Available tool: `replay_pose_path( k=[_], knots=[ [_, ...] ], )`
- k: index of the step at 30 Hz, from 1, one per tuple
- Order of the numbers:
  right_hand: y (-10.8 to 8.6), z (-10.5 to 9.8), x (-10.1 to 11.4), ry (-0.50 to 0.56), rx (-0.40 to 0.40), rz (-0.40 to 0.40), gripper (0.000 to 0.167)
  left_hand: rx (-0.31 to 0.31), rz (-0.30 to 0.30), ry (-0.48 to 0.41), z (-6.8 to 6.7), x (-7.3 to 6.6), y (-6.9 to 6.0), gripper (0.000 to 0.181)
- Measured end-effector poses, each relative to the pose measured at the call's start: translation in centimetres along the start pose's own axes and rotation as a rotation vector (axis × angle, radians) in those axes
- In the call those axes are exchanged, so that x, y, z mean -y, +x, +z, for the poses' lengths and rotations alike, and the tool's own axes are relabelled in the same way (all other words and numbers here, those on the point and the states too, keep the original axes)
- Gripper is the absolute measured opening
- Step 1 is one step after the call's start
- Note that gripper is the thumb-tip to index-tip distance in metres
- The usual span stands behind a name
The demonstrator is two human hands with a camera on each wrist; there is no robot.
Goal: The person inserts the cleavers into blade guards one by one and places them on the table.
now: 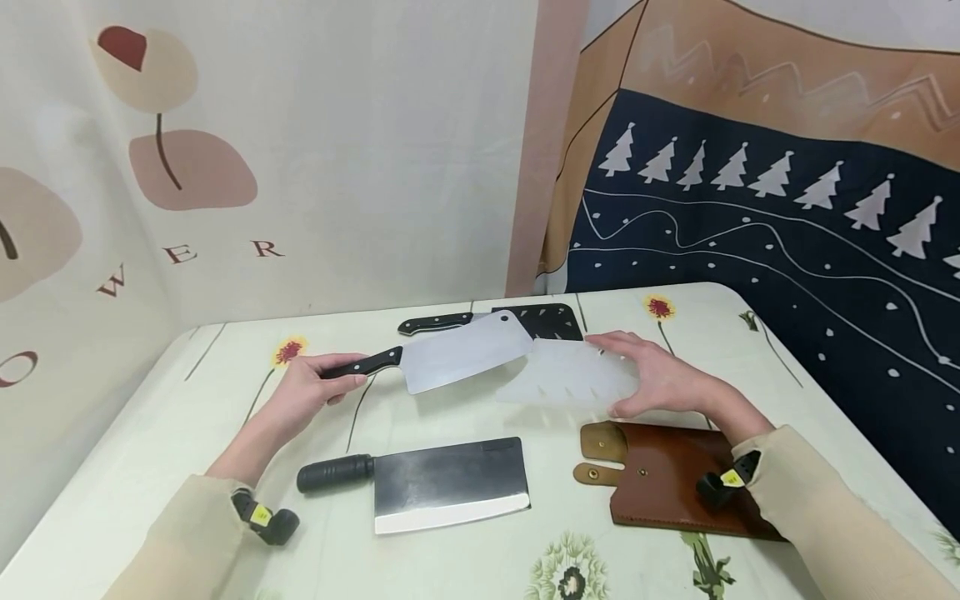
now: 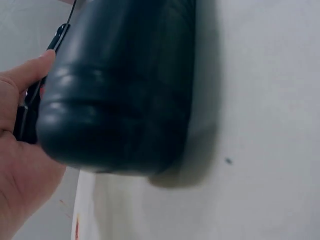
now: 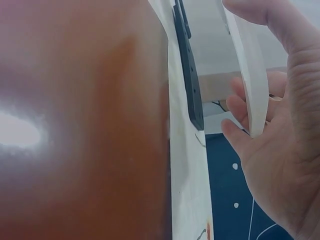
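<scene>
My left hand (image 1: 296,392) grips the black riveted handle of a cleaver (image 1: 465,354), whose pale blade points right and tilts up. In my right hand (image 1: 663,383) is a translucent white plastic blade sheath (image 1: 573,375), held between thumb and fingers. The blade's far end meets the sheath's left end; whether it is inside I cannot tell. In the right wrist view, the sheath (image 3: 256,85) stands on edge between thumb and fingers. Much of the left wrist view is filled by a blurred black handle (image 2: 120,90), with the left hand (image 2: 25,170) at its left.
A larger cleaver (image 1: 450,487) with a dark blade lies in front on the flowered tablecloth (image 1: 225,375). Right of it lies a brown leather sheath (image 1: 682,483) with snap straps. Behind, another black-handled knife (image 1: 435,323) sits in a black blade cover (image 1: 558,323).
</scene>
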State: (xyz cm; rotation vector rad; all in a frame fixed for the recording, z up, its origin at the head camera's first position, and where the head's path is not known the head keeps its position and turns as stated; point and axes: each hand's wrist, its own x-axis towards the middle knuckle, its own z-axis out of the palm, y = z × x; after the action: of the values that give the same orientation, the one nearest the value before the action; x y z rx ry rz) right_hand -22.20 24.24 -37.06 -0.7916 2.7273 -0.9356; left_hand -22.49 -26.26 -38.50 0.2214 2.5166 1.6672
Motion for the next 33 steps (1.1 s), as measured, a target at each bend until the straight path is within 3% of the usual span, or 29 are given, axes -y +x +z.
replay_pose_path(
  k=[8,18,27,33],
  knots=[
    [-0.3,-0.5,0.0,0.005,-0.002,0.001,0.096,0.066,0.039,-0.062,-0.3,-0.3,-0.2,0.045],
    [-0.6,-1.0,-0.6,0.016,-0.007,-0.043,0.092,0.118,0.077,-0.037,-1.1,-0.9,-0.5,0.043],
    [-1.3,-1.5,-0.3,0.055,-0.015,-0.004,0.094,0.255,0.115,-0.109,-2.3,-0.6,-0.8,0.035],
    [-1.8,-1.1,0.2,0.061,0.023,-0.025,0.091,0.343,0.093,-0.125,-2.9,-0.9,-0.6,0.035]
  ],
)
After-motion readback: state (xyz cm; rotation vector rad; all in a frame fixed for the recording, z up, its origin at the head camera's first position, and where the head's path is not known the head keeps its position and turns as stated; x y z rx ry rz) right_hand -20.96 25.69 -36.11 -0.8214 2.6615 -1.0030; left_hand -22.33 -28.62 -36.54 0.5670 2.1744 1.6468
